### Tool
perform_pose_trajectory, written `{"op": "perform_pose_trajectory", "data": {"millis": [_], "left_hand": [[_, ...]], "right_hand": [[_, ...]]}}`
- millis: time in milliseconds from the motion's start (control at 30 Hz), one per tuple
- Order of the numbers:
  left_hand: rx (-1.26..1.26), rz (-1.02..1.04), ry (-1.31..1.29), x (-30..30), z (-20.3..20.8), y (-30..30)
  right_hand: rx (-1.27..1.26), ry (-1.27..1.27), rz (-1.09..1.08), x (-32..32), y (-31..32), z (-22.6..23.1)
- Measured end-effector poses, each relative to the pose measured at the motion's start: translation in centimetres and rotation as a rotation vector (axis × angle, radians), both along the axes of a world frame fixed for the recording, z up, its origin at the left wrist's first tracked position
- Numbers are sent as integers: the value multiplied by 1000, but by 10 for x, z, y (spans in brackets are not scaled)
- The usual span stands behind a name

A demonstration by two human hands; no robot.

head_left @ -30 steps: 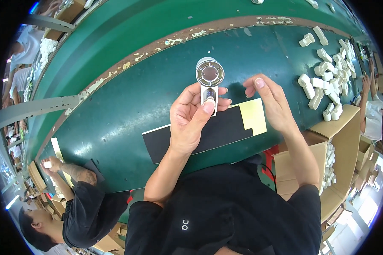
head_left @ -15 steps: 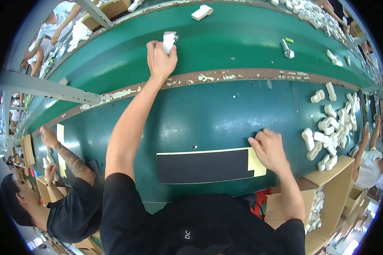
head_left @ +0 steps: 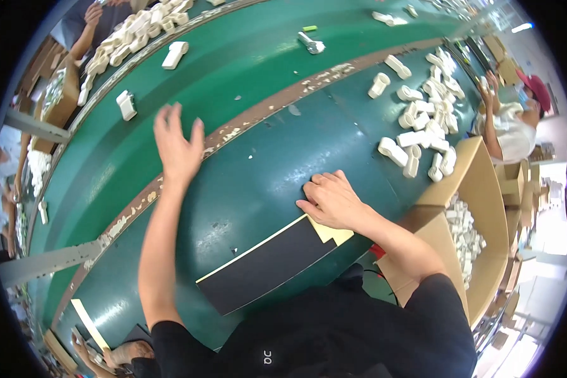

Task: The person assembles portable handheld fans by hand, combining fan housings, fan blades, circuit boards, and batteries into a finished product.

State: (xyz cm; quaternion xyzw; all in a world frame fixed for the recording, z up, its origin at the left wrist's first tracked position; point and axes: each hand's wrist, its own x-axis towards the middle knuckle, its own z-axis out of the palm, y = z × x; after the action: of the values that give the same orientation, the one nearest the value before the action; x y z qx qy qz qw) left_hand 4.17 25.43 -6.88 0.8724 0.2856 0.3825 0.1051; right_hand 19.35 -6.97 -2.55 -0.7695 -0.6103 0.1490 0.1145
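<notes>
My left hand reaches over the near edge of the green conveyor belt, open, with fingers spread and slightly blurred. Just beyond it, apart from the fingertips, a white plastic housing with a shiny end lies on the belt. My right hand rests on the dark green worktable with its fingers curled in, and nothing shows in them. Its thumb side is close to the yellow corner of a black mat, which lies in front of my body.
White plastic parts are heaped at the table's right. Below them stands an open cardboard box with more parts. A brown ledge separates belt and table. Other parts lie along the belt. A co-worker is at the right.
My left hand has let go of the white housing, which now lies on the belt, and has opened and drawn back. The view has turned to the right. My right hand stays by the mat.
</notes>
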Motion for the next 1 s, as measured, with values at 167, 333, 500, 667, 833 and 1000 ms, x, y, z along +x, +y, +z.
{"op": "perform_pose_trajectory", "data": {"millis": [167, 333, 500, 667, 833, 1000], "left_hand": [[-121, -472, 145, -27, 35, -163], [-262, -661, 299, -68, 40, -259], [-324, -611, 360, -78, 21, -283], [-226, -446, 399, -71, 17, -269], [-353, -511, 331, -40, 55, -251], [-237, -795, 107, 75, 55, -237]], "right_hand": [[-25, 38, 50, 17, 3, 3], [-24, 165, -77, 76, 57, 13], [245, -692, -60, 202, 151, -6], [10, -950, -77, 286, 198, -29], [64, -1000, 4, 319, 206, -35], [394, -532, -266, 341, 171, 21]]}}
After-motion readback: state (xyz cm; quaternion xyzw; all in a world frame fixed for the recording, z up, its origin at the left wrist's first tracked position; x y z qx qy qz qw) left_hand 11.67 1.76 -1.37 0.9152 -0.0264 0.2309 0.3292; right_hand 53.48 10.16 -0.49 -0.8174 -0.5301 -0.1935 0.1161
